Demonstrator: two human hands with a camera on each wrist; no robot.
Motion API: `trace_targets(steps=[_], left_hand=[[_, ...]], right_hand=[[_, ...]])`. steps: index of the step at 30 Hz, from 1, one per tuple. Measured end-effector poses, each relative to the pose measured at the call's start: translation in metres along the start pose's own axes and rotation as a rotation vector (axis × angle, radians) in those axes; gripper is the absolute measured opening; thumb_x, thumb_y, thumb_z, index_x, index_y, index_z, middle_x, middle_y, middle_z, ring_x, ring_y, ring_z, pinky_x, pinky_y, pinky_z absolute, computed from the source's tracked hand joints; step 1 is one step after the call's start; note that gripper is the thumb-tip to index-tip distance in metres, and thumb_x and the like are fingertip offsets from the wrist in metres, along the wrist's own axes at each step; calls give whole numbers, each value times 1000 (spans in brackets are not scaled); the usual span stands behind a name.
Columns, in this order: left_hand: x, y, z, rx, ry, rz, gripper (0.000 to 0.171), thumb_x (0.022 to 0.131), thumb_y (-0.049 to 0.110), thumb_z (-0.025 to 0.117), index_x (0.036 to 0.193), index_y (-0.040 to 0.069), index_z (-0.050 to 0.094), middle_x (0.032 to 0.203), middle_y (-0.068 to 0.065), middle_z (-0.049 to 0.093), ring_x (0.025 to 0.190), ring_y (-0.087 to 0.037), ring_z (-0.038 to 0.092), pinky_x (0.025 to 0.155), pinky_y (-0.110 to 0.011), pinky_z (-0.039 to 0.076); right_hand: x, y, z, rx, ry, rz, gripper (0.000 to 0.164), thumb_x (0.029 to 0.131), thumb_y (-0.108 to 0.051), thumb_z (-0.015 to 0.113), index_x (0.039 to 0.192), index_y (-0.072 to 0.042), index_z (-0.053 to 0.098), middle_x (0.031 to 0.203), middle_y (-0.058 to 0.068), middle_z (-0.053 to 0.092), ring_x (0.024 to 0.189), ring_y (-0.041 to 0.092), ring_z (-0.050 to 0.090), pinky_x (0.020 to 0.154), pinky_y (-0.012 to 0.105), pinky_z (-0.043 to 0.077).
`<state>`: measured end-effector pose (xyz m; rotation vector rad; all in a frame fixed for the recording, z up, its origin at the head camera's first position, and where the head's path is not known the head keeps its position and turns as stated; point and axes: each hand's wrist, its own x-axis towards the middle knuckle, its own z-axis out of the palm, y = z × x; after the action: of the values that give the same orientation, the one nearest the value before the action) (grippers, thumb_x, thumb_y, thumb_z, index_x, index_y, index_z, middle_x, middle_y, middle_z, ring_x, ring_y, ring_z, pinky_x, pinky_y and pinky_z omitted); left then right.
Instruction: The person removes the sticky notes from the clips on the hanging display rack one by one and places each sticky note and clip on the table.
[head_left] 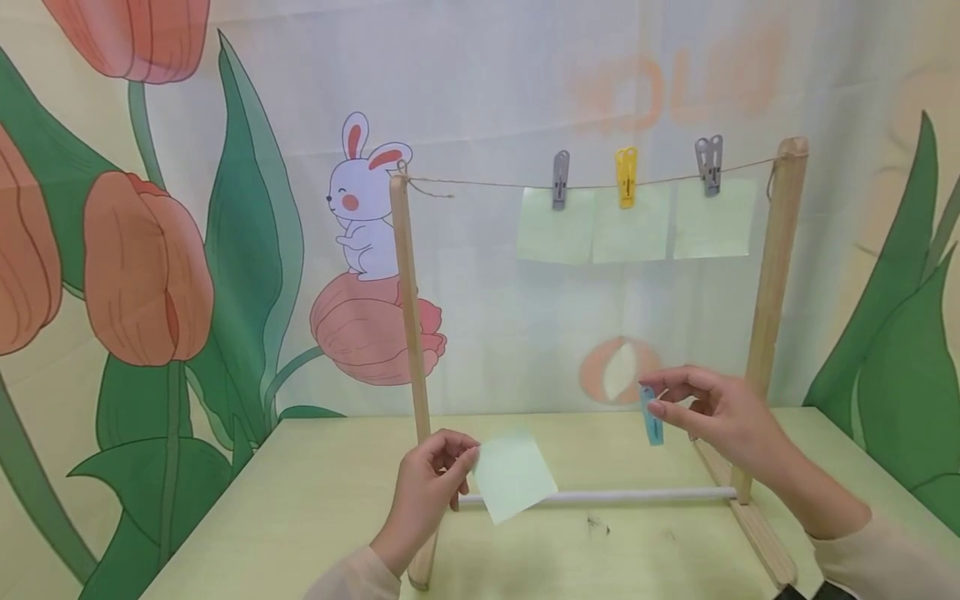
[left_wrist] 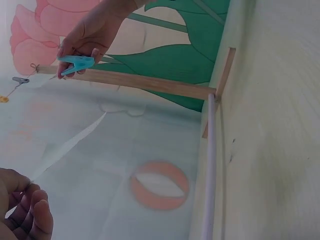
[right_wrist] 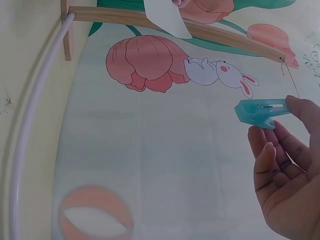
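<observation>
Between thumb and fingers, my left hand (head_left: 431, 483) pinches a pale green square of paper (head_left: 516, 477) by its left corner, above the table. My right hand (head_left: 716, 417) holds a blue clothespin (head_left: 652, 417) by its handle end, jaws downward in the head view. In the right wrist view the clothespin (right_wrist: 260, 111) sits between the thumb and fingertips. Behind and above, a twine line (head_left: 487, 182) carries three similar papers, hung by a grey clothespin (head_left: 560, 179), a yellow clothespin (head_left: 626, 177) and, at the right, grey clothespin plastic (head_left: 709, 165).
The twine runs between a left wooden post (head_left: 409, 308) and a right wooden post (head_left: 776, 275). A white rod (head_left: 645, 496) joins the posts low down, over the pale table (head_left: 300, 500). Behind hangs a printed cloth (head_left: 495, 333) with tulips and a rabbit.
</observation>
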<state>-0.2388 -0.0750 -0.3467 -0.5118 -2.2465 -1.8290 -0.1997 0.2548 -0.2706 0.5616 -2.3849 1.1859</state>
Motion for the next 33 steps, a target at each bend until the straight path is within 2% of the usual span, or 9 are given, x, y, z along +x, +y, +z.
trace_targets(steps=[5, 12, 15, 19, 29, 33], left_hand=[[-5, -10, 3, 11, -32, -21, 7, 90, 12, 66, 91, 6, 67, 71, -8, 58, 48, -7, 51, 38, -18, 43], [-12, -24, 8, 13, -91, -35, 11, 90, 14, 67, 93, 4, 67, 79, -8, 58, 50, -5, 51, 38, -17, 43], [-16, -29, 10, 9, -122, -50, 13, 90, 16, 67, 94, 3, 66, 77, -9, 59, 49, -4, 51, 39, -16, 43], [-19, -36, 13, 20, -158, -60, 15, 90, 17, 66, 94, 3, 65, 77, -9, 59, 50, -3, 51, 39, -15, 44], [-26, -51, 18, 27, -245, -61, 14, 91, 16, 66, 93, 2, 65, 71, -7, 58, 47, -1, 49, 38, -13, 41], [-30, -55, 20, 20, -281, -70, 15, 91, 15, 65, 93, 1, 64, 71, -2, 56, 47, 0, 48, 38, -12, 40]], right_hand=[[-10, 7, 5, 26, -16, 18, 25, 90, -14, 67, 113, -4, 65, 87, -16, 68, 63, 11, 61, 52, 24, 50], [-23, 19, 12, 37, -25, 18, 24, 90, -12, 67, 112, -6, 66, 89, -17, 69, 71, 6, 63, 54, 23, 51], [-29, 25, 15, 42, -27, 17, 23, 89, -10, 67, 112, -5, 66, 91, -17, 69, 77, 3, 64, 56, 22, 52], [-36, 31, 17, 58, -47, 36, 24, 89, -10, 67, 112, -2, 65, 90, -17, 69, 72, 6, 62, 54, 23, 51], [-55, 49, 25, 95, -71, 80, 21, 90, -10, 66, 110, -6, 67, 93, -17, 66, 78, 2, 62, 51, 25, 49], [-61, 57, 27, 89, -80, 96, 21, 89, -10, 67, 109, -5, 67, 92, -19, 65, 76, 1, 61, 50, 24, 49]])
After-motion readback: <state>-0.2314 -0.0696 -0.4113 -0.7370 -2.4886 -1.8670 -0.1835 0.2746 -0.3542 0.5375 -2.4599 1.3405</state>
